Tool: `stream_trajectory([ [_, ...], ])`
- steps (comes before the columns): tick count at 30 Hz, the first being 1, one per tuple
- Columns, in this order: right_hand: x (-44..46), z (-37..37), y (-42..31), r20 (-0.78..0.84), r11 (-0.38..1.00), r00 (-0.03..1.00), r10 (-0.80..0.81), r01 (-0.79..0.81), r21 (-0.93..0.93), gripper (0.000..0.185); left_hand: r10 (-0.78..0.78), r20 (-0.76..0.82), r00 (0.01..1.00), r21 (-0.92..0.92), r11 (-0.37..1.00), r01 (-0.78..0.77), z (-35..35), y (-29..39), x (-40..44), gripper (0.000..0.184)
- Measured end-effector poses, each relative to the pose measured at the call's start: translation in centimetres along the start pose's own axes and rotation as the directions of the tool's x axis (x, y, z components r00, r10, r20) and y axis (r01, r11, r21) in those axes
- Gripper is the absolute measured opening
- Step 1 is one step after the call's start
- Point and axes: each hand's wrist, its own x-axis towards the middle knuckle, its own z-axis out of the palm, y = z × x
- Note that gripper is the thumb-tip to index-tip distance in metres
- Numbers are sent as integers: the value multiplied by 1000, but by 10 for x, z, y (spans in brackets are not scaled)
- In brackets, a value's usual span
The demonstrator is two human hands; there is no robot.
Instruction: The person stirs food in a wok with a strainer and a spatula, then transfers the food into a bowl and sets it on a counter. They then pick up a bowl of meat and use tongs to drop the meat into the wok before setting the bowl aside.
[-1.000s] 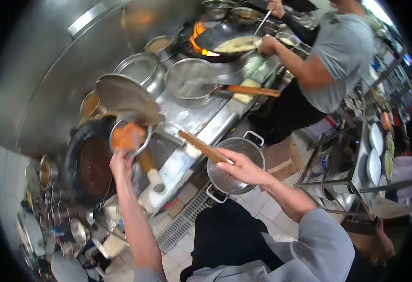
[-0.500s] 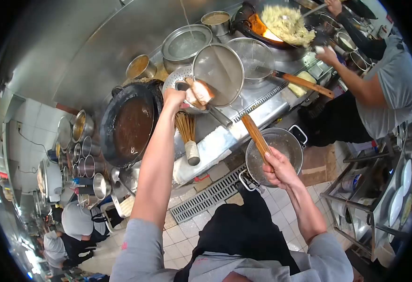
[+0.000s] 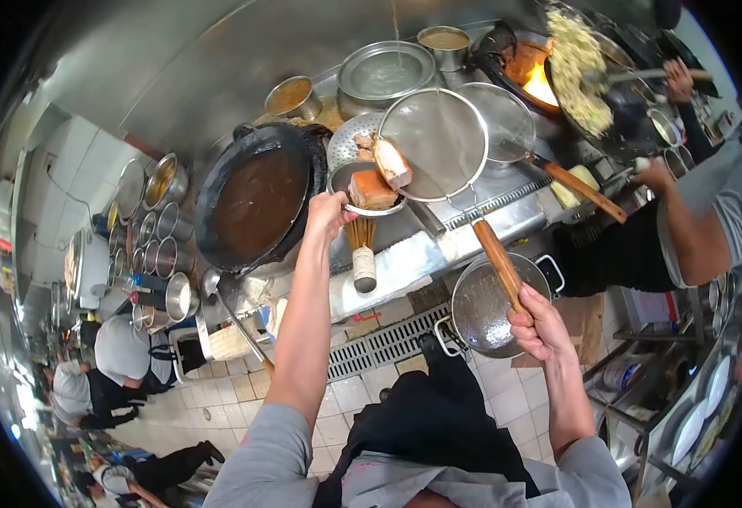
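Note:
My left hand [image 3: 328,216] is closed on the rim of a small metal bowl [image 3: 338,177]. A browned block of meat [image 3: 372,190] lies in the bowl, and a second piece of meat [image 3: 393,164] overlaps the bowl's far edge and the strainer's rim; whether it touches the mesh I cannot tell. My right hand [image 3: 543,322] is wrapped round the wooden handle of a round mesh strainer [image 3: 433,140]. Behind the bowl is a perforated skimmer [image 3: 350,142] with scraps of meat at its edge. A bamboo brush [image 3: 363,262] lies just below the bowl.
A black wok [image 3: 256,199] of brown liquid stands left. Another strainer [image 3: 496,118] lies right of mine. A two-handled pot [image 3: 481,317] sits low before me. At right, a co-worker's hand [image 3: 680,80] works at a wok [image 3: 608,127] beside a flame. A floor drain [image 3: 388,345] runs below.
The bowl has turned from tilted edge-on to more level, so the meat inside shows. The strainer stays in my right hand. My view has shifted left, and the co-worker's food is tossed higher.

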Motion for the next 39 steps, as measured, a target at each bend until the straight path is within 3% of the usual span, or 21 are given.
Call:
stream_trajectory([
  [4,6,11,-3,16,998,998,63,-64,26,21,25,-113,993,15,1000,-24,-23,-2,-11,12],
  [10,18,35,-10,83,993,989,121,-120,-12,24,86,-187,979,-37,995,-95,-46,17,-60,3],
  [15,32,59,-18,139,984,976,168,-159,-74,21,111,-274,955,-11,993,-119,-90,4,-89,11],
  [18,49,76,-17,184,973,958,219,-201,-113,18,140,-318,938,-96,979,-179,-110,-9,-130,10],
  [24,95,111,12,204,922,903,377,-345,-178,11,52,-473,879,-70,993,-97,-162,-52,-246,9],
  [28,134,147,45,209,860,842,497,-446,-249,13,-3,-485,874,-183,978,-98,-184,-74,-330,13],
  [31,156,192,67,98,824,858,504,-445,-350,13,-49,-565,824,-265,956,-124,-194,-95,-386,16],
  [34,189,225,89,94,787,856,509,-418,-454,14,-94,-619,780,-321,936,-142,-207,-120,-432,17],
  [37,203,260,112,110,738,860,499,-355,-574,14,-129,-659,741,-359,920,-159,-221,-147,-467,16],
  [39,207,279,130,108,722,908,404,-244,-648,15,-156,-688,709,-381,909,-169,-225,-159,-483,16],
])
